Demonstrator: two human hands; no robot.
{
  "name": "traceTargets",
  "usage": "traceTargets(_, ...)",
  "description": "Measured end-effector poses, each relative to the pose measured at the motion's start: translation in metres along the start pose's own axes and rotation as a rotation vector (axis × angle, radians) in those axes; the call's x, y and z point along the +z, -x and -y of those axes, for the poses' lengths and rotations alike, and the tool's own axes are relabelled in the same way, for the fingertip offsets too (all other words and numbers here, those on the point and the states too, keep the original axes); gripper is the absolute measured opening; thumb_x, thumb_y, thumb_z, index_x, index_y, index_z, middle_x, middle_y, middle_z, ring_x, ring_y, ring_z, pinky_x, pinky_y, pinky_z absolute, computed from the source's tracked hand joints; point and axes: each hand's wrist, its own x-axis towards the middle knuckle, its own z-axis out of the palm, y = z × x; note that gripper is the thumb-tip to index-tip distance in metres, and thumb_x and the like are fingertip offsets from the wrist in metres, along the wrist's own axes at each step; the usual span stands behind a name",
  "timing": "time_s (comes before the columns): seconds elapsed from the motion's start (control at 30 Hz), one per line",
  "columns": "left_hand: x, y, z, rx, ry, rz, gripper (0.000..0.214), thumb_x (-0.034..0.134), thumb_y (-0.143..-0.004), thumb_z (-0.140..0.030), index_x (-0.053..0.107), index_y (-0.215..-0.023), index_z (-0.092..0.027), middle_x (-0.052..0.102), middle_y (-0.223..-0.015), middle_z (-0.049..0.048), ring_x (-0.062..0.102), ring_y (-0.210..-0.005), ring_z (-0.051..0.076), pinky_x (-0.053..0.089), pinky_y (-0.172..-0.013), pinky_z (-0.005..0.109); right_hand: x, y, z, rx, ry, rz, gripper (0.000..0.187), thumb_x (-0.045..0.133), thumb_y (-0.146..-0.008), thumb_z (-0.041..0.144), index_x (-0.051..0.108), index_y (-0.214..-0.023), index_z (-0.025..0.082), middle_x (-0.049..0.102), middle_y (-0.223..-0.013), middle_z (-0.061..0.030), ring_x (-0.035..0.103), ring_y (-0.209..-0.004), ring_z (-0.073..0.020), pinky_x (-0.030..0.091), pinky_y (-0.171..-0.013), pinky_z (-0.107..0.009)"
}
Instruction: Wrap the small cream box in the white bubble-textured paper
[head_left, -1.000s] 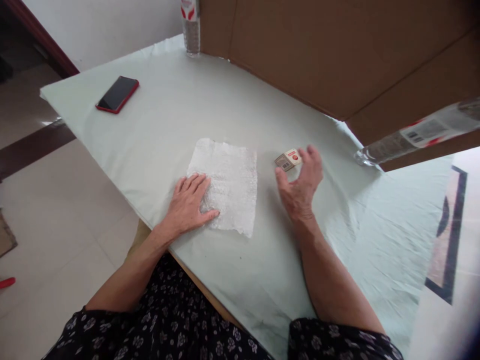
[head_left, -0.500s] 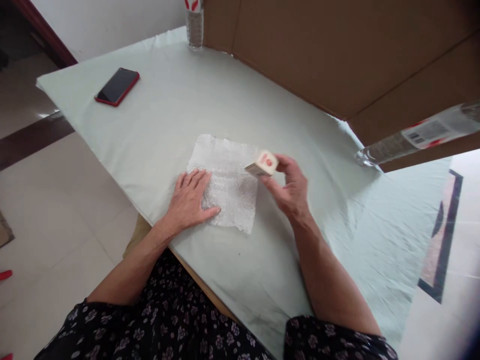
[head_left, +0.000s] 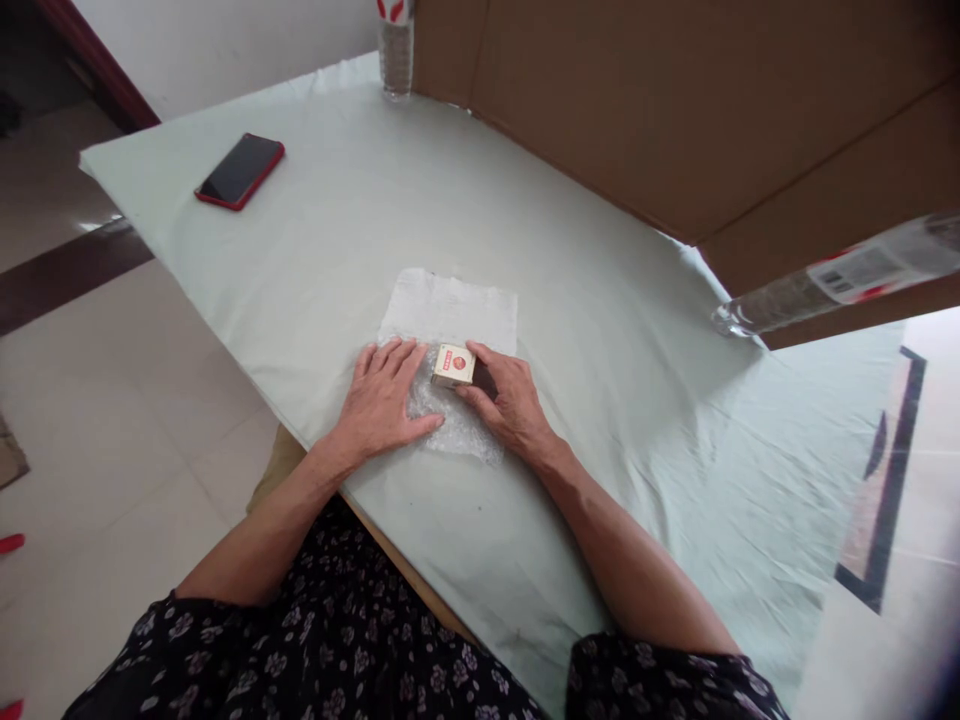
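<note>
A sheet of bubble wrap (head_left: pixel 457 310) lies flat on the cloth-covered table. My left hand (head_left: pixel 384 400) rests on its left edge, fingers spread and holding nothing. Between thumb and fingers, my right hand (head_left: pixel 510 398) grips a small cream box (head_left: pixel 454 364) with red printing on top. The box is over the middle of the sheet, just right of my left fingertips, and seems to sit on the plastic. Its underside is hidden.
A phone in a red case (head_left: pixel 240 171) lies at the far left of the table (head_left: pixel 322 220). A big cardboard panel (head_left: pixel 600 110) stands along the back right. One plastic bottle (head_left: pixel 396 50) is at its left end, another bottle (head_left: pixel 832 275) at its right.
My right hand has moved left and down with the small box, from above the sheet's right edge to its middle. My left hand has stayed in place.
</note>
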Motion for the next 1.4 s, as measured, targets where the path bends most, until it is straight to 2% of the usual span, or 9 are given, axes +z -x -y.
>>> traceTargets(0.53,0.001,0.000,0.003,0.015,0.024,-0.026,0.092,0.073,-0.079,-0.053,0.035,-0.155,-0.016,0.045,-0.159,0.0181,0.035,-0.151,0.038,0.017,-0.127,0.057,0.002,-0.004,0.005,-0.025,-0.003,0.057,0.053,0.059,-0.095,0.037,0.050,-0.146,0.028,0.062,-0.147,-0.0100,0.057,-0.133,-0.0326,0.038,-0.113,-0.057)
traceTargets(0.7,-0.016,0.018,0.003,0.050,0.094,0.003,0.085,0.070,-0.083,-0.055,0.039,-0.153,-0.019,0.040,-0.162,0.0186,0.034,-0.152,0.036,0.026,-0.125,0.055,-0.024,0.006,0.009,-0.028,0.018,-0.020,0.054,0.063,-0.093,0.052,0.053,-0.142,0.031,0.064,-0.143,-0.0098,0.059,-0.130,-0.0329,0.042,-0.109,-0.055)
traceTargets(0.8,-0.027,0.039,0.003,0.130,0.053,0.040,0.082,0.074,-0.080,-0.050,0.046,-0.150,-0.019,0.039,-0.162,0.0192,0.031,-0.153,0.038,0.021,-0.127,0.058,-0.041,0.019,0.023,-0.179,0.022,0.096,0.046,0.067,-0.091,0.055,0.061,-0.129,0.029,0.072,-0.128,-0.0092,0.065,-0.118,-0.0306,0.045,-0.103,-0.050)
traceTargets(0.9,-0.030,0.054,0.003,0.158,0.003,0.038,0.064,0.072,-0.082,-0.036,0.055,-0.142,-0.021,0.043,-0.159,0.0181,0.036,-0.151,0.038,0.023,-0.126,0.060,-0.037,0.034,0.038,-0.304,0.168,0.253,0.040,0.072,-0.087,0.045,0.066,-0.119,0.022,0.071,-0.129,-0.0140,0.064,-0.116,-0.0330,0.045,-0.101,-0.052)
traceTargets(1.0,-0.027,0.056,0.000,0.198,-0.017,-0.033,0.047,0.066,-0.085,-0.023,0.063,-0.131,-0.018,0.050,-0.154,0.0192,0.043,-0.147,0.037,0.029,-0.124,0.059,-0.022,0.043,0.043,-0.333,0.327,0.125,0.014,0.061,-0.092,0.020,0.069,-0.104,0.018,0.076,-0.118,-0.0141,0.068,-0.105,-0.0288,0.045,-0.098,-0.047)
traceTargets(1.07,-0.024,0.050,-0.004,0.229,-0.017,-0.083,0.041,0.065,-0.085,-0.020,0.066,-0.127,-0.017,0.052,-0.151,0.0203,0.046,-0.145,0.037,0.032,-0.122,0.059,-0.015,0.041,0.042,-0.325,0.324,-0.003,0.018,0.052,-0.097,0.014,0.069,-0.098,0.018,0.079,-0.104,-0.0092,0.070,-0.093,-0.0229,0.046,-0.094,-0.041)
traceTargets(1.17,-0.021,0.034,-0.011,0.234,0.029,-0.146,0.035,0.067,-0.087,-0.020,0.068,-0.122,-0.017,0.054,-0.150,0.0198,0.049,-0.143,0.037,0.034,-0.120,0.059,-0.017,0.031,0.039,-0.247,0.249,-0.094,0.022,0.048,-0.102,0.021,0.068,-0.092,0.020,0.079,-0.088,-0.0040,0.069,-0.077,-0.0186,0.047,-0.081,-0.035)
traceTargets(1.27,-0.020,0.013,-0.016,0.163,0.149,-0.248,0.015,0.065,-0.089,-0.020,0.072,-0.103,-0.018,0.062,-0.143,0.0177,0.056,-0.137,0.035,0.041,-0.116,0.056,-0.024,0.016,0.036,-0.136,0.158,-0.124,0.019,0.053,-0.101,0.022,0.068,-0.090,0.021,0.077,-0.083,-0.0027,0.068,-0.072,-0.0174,0.047,-0.072,-0.031)
traceTargets(1.4,-0.024,-0.011,-0.019,0.066,0.381,-0.267,0.004,0.066,-0.088,-0.020,0.069,-0.085,-0.018,0.068,-0.135,0.0148,0.064,-0.127,0.029,0.050,-0.107,0.048,-0.026,-0.002,0.031,-0.067,-0.028,-0.176,0.011,0.059,-0.096,0.025,0.065,-0.087,0.022,0.075,-0.099,-0.0067,0.070,-0.088,-0.0194,0.051,-0.076,-0.031)
